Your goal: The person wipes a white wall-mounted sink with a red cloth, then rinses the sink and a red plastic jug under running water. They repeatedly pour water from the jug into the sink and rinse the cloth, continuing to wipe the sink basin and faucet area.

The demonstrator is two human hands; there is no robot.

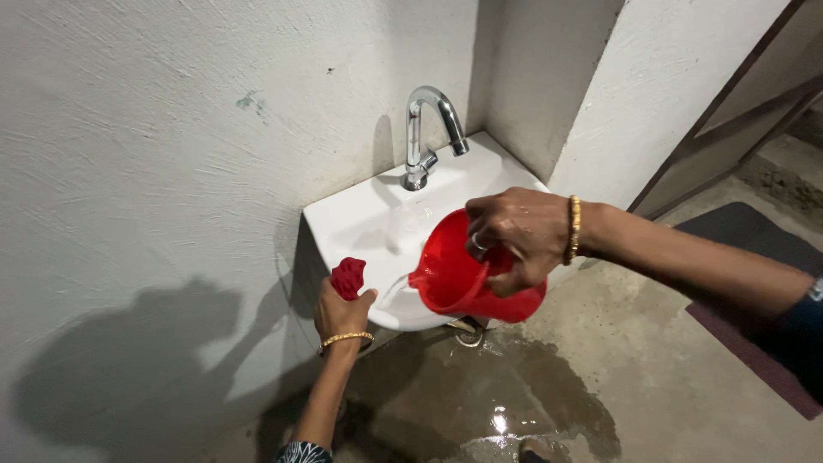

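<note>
— Which way is the red plastic jug (467, 283) pointing?

— Tipped on its side, spout toward the left hand (341, 313), mouth over the white washbasin (360, 225).

— Who has it?

— The right hand (514, 236) grips it from above. The left hand is clenched around a red scrubber (348, 277) at the basin's rim, just beside the spout. The chrome tap (427, 133) stands beyond both.

Evenly lit and sharp — strong shadow cast on the wall (129, 360), glare off the wet floor (501, 420).
</note>
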